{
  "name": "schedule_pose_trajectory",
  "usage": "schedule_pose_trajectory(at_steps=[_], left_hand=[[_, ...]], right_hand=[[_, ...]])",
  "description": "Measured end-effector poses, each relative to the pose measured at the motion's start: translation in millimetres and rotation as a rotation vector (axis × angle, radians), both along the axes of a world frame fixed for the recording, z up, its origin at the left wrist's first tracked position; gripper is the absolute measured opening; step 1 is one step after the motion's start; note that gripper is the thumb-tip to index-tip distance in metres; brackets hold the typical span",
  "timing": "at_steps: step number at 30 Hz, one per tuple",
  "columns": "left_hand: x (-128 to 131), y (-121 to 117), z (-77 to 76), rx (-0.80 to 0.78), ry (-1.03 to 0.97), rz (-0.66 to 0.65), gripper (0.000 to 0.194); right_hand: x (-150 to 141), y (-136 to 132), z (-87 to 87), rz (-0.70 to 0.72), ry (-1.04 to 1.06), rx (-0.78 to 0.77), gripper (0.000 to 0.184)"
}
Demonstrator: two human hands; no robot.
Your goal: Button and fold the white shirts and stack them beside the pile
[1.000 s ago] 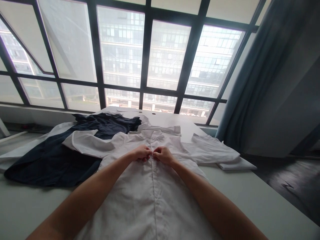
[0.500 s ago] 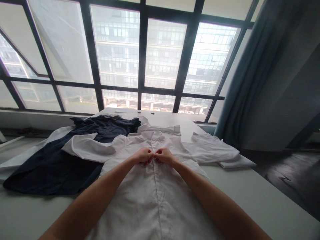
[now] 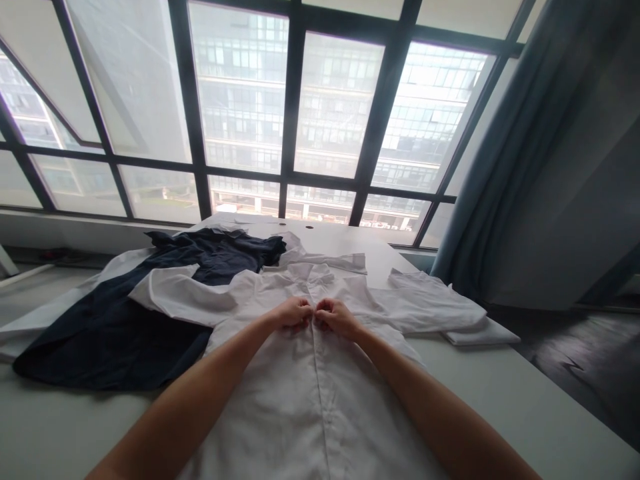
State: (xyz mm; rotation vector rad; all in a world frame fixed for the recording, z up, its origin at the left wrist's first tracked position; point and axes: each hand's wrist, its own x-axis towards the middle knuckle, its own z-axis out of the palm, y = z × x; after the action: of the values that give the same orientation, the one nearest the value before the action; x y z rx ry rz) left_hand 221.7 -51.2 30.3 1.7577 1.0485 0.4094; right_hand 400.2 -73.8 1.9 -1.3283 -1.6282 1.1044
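A white long-sleeved shirt (image 3: 280,393) lies front up on the table, its collar pointing away from me and its sleeves spread to both sides. My left hand (image 3: 295,313) pinches the front placket a little below the collar. Close beside it, my right hand (image 3: 334,316) is closed on the placket's other side. Only a narrow gap shows between the fingertips. Any button between them is too small to make out.
A dark navy garment (image 3: 115,327) lies at the left, partly under the shirt's left sleeve. Folded white clothing (image 3: 480,330) rests at the right, by the edge of the white table (image 3: 505,400). Windows stand behind, with a grey-blue curtain (image 3: 505,180) at the right.
The view has shifted slightly, so everything sits a little further right. My hands stay at the placket; the gap between their fingertips looks slightly wider.
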Motion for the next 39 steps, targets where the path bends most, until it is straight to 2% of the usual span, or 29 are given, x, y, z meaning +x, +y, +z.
schedule_pose_trajectory(at_steps=[8, 16, 24, 29, 35, 39], left_hand=[[-3.9, 11.3, -13.6, -0.055, -0.173, -0.048, 0.016], [-2.6, 7.6, -10.2, -0.041, -0.170, -0.077, 0.021], [-0.6, 7.4, -11.2, -0.012, -0.151, -0.072, 0.019], [-1.6, 11.2, -15.7, -0.049, -0.187, -0.085, 0.026], [-0.4, 12.7, -15.7, -0.057, -0.183, -0.103, 0.026], [0.6, 12.6, -16.0, -0.041, -0.169, -0.102, 0.034]], right_hand=[[9.9, 4.5, -7.7, 0.066, 0.096, 0.037, 0.021], [8.5, 2.2, -6.6, 0.081, 0.149, 0.050, 0.025], [4.7, 5.4, -2.7, -0.001, 0.116, -0.023, 0.016], [5.1, 7.6, -2.8, 0.028, 0.066, -0.010, 0.013], [9.6, 9.7, -1.3, 0.054, 0.098, -0.058, 0.026], [11.5, 7.9, 3.7, 0.090, 0.088, -0.099, 0.039]])
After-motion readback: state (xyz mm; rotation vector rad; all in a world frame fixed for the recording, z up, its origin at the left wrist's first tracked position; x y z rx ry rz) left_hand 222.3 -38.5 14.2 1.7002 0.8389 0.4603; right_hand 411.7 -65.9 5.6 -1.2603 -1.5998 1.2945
